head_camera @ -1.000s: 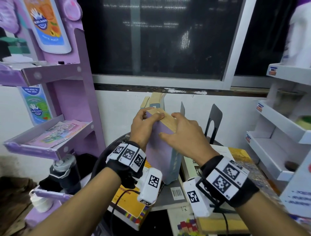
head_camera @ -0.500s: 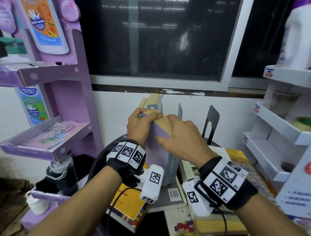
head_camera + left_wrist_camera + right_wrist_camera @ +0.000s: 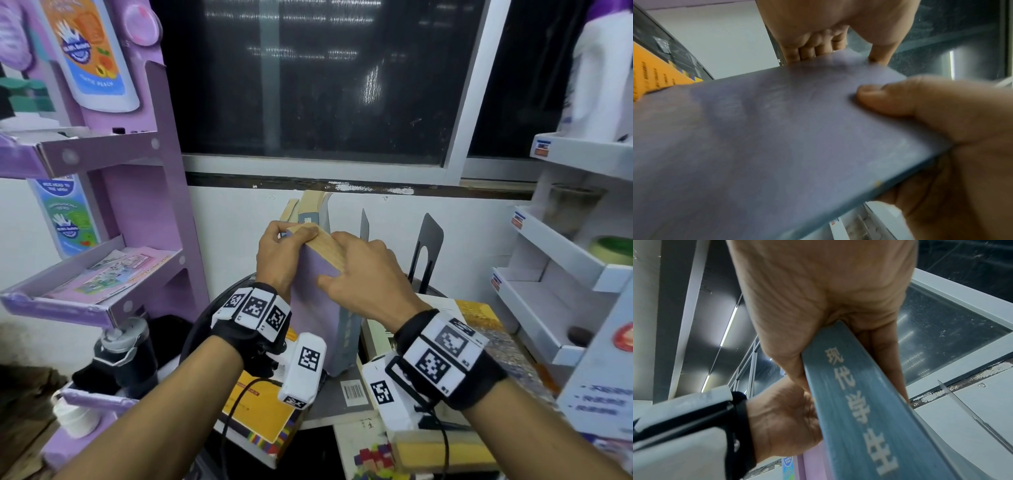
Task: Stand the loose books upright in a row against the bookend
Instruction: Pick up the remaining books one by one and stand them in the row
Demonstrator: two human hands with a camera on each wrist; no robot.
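Observation:
A thick book with a lilac cover and a blue-grey spine stands upright on a grey book lying flat. My left hand grips its top far corner, the thumb on the cover. My right hand grips its top near the spine, thumb on the lilac cover. Behind it another book stands upright by the wall. A black metal bookend stands to the right, and a thin grey plate stands between it and the books.
Loose books lie flat on the table: a yellow one at the left, others under my right wrist. A purple display rack stands at the left, white shelves at the right, a window behind.
The lilac book, held in both hands, has stayed almost in place; it shifted slightly back toward the wall. Both grips are unchanged.

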